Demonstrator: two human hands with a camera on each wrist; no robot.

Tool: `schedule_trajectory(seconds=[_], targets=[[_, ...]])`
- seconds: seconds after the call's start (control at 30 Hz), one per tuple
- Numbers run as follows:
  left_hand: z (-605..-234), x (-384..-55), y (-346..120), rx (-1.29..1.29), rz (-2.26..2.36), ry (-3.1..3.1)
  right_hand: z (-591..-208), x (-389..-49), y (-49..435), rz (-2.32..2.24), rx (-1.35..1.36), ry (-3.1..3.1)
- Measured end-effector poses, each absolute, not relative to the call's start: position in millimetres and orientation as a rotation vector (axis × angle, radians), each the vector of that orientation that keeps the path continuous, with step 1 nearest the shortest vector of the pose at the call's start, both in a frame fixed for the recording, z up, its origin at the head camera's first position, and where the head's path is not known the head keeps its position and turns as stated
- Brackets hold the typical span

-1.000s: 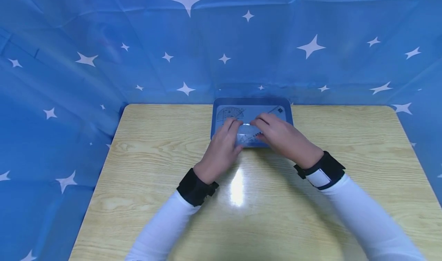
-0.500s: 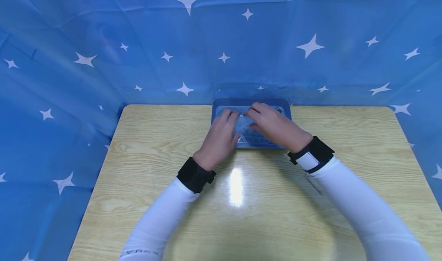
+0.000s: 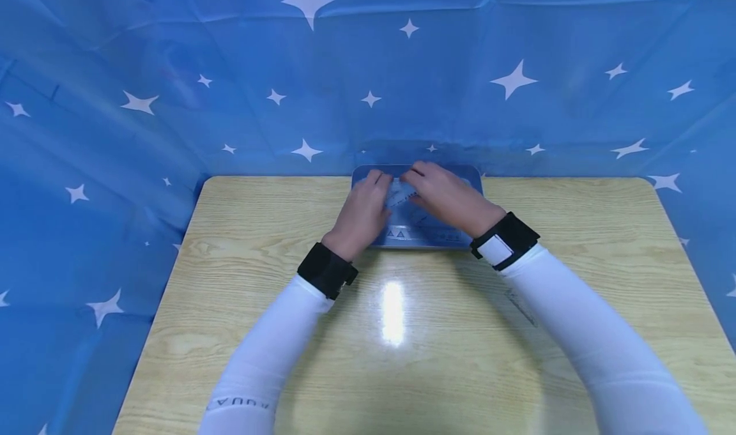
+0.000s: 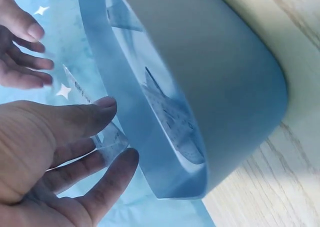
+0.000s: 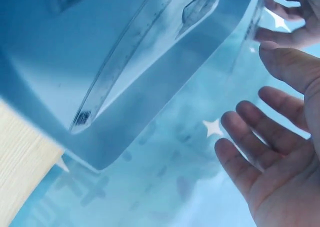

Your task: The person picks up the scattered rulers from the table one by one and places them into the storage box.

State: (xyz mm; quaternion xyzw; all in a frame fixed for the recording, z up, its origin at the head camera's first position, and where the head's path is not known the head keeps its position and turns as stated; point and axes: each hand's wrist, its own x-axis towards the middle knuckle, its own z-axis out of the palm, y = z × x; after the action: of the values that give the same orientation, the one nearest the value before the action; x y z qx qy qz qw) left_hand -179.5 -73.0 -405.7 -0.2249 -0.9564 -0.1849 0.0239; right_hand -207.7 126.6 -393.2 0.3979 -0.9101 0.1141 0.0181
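Note:
In the left wrist view a clear, pointed set square [image 4: 114, 143] with printed marks is pinched between the thumb and fingers of my left hand [image 4: 55, 152]. It is held over the blue tray [image 3: 414, 246], and in the head view my left hand [image 3: 359, 214] partly covers it. My right hand [image 3: 451, 198] hovers across from it over the tray. Its fingers are loosely bent with nothing between them [image 5: 280, 152], a little apart from the set square's tip. Inside the tray lie a clear straight ruler [image 5: 112, 72] and a clear piece with a cut-out [image 5: 200, 9].
The tray stands at the far edge of a light wooden table [image 3: 259, 230]. Right behind hangs a blue curtain [image 3: 431, 71] with white stars. Another clear marked piece [image 4: 172, 122] leans inside the tray.
Both hands have moved away from me toward the tray's far side, the left carrying the set square. More of the tray's near part shows now.

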Motion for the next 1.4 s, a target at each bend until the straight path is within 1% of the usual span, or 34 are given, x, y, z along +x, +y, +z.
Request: schedule_trajectory(seconds=[0.3, 0.7, 1.0, 1.23, 1.4], targets=[[-420.8, -195.9, -75.7, -0.624, -0.518, -3.011, -401.4, -214.8, 144.0, 0.376, 1.158, -2.864], [-435.3, -213.3, -74.2, -0.591, -0.471, -3.121, -396.8, -217.4, 173.0, 0.316, 1.137, -2.835], [-442.0, -221.2, -71.3, -0.567, -0.36, -3.222, -399.0, -209.3, 200.6, 0.269, 1.134, -2.806], [-446.6, -223.6, -67.8, -0.578, -0.334, -3.263, -402.2, -196.3, 221.2, 0.228, 1.123, -2.809], [-451.2, -224.3, -65.4, -0.539, -0.281, -3.3, -402.4, -189.8, 233.6, 0.217, 1.104, -2.809]])
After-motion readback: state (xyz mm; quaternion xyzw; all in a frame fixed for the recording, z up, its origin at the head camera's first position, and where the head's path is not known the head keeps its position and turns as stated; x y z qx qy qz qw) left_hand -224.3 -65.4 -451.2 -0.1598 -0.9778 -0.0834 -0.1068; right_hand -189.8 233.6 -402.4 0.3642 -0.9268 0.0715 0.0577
